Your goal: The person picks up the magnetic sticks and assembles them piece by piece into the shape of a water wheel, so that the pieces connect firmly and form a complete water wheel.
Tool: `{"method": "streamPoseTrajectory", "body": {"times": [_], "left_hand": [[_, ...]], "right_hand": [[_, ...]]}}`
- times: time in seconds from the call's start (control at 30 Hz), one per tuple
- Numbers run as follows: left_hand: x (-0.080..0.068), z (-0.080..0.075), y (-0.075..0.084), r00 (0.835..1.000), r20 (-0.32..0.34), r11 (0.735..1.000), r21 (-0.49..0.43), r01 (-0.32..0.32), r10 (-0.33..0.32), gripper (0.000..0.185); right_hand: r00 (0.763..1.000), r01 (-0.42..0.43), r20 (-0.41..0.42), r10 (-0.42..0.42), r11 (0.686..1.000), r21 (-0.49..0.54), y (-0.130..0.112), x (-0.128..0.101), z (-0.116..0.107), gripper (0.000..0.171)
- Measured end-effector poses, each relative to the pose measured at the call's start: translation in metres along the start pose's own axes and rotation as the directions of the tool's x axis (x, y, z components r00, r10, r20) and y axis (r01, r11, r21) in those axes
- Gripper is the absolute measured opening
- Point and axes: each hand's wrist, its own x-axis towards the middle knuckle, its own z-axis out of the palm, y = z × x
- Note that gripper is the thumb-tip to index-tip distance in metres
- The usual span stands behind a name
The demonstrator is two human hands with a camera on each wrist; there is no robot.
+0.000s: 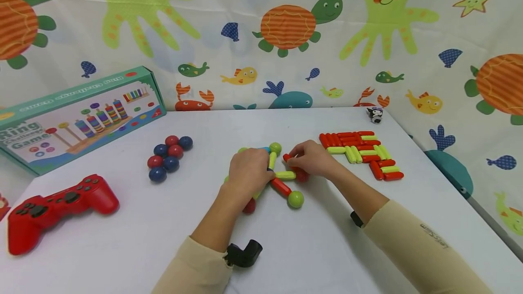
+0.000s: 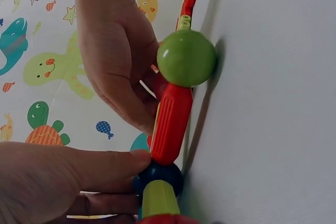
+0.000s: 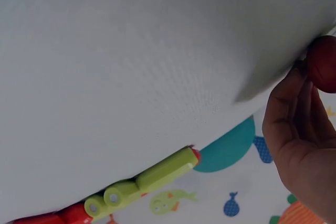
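Observation:
A construction of magnetic sticks and balls stands between the hands. Its dark blue ball (image 2: 157, 178) joins a red stick (image 1: 280, 188) and yellow-green sticks (image 1: 285, 175). My left hand (image 1: 251, 171) grips it at the blue ball, thumb against the ball. Green balls (image 1: 296, 199) and red balls (image 1: 301, 175) sit at the stick ends. My right hand (image 1: 312, 159) pinches a short red piece, seemingly a stick (image 1: 286, 157), above the red ball. In the right wrist view, that hand's fingertips are close to the red ball (image 3: 323, 64); the stick is hidden there.
Red and yellow-green sticks (image 1: 353, 142) lie grouped at right. Several red and blue balls (image 1: 171, 164) are clustered left of the hands. A red game controller (image 1: 61, 210) and a green game box (image 1: 81, 117) are farther left. A small figurine (image 1: 375, 115) stands at the back.

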Motion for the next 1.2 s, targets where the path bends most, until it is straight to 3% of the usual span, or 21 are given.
{"method": "streamPoseTrajectory", "body": {"times": [0.23, 0.4, 0.5, 0.6, 0.77, 0.87, 1.03, 1.2], "left_hand": [[0.000, -0.002, 0.000, 0.995, 0.098, 0.995, -0.100, 0.006, 0.004, 0.022], [0.001, -0.003, -0.001, 0.987, 0.144, 0.985, -0.166, -0.051, 0.075, 0.021], [0.003, -0.003, -0.005, 0.978, 0.180, 0.974, -0.217, -0.067, 0.107, 0.025], [0.005, -0.004, -0.009, 0.974, 0.204, 0.968, -0.248, -0.048, 0.101, 0.024], [0.005, -0.003, -0.012, 0.980, 0.182, 0.965, -0.261, -0.034, 0.084, 0.025], [0.006, -0.001, -0.014, 0.987, 0.144, 0.969, -0.246, -0.031, 0.068, 0.025], [0.008, 0.001, -0.016, 0.994, 0.105, 0.980, -0.197, -0.016, 0.037, 0.026], [0.008, 0.002, -0.016, 0.995, 0.095, 0.985, -0.171, 0.004, 0.012, 0.028]], "right_hand": [[0.999, 0.049, -0.005, -0.049, 0.998, -0.049, -0.006, 0.008, -0.001, 0.031], [0.997, 0.079, -0.003, -0.079, 0.996, -0.046, 0.001, 0.009, -0.005, 0.032], [0.991, 0.124, -0.036, -0.126, 0.991, -0.057, 0.010, 0.007, -0.015, 0.032], [0.981, 0.164, -0.089, -0.173, 0.982, -0.097, 0.021, 0.003, -0.029, 0.031], [0.968, 0.178, -0.140, -0.210, 0.961, -0.212, 0.044, -0.004, -0.052, 0.030], [0.970, 0.130, -0.157, -0.185, 0.943, -0.307, 0.054, -0.008, -0.061, 0.032], [0.985, 0.022, -0.147, -0.092, 0.908, -0.418, 0.061, -0.007, -0.066, 0.036], [0.988, 0.023, -0.121, -0.092, 0.879, -0.477, 0.062, -0.003, -0.064, 0.033]]}}
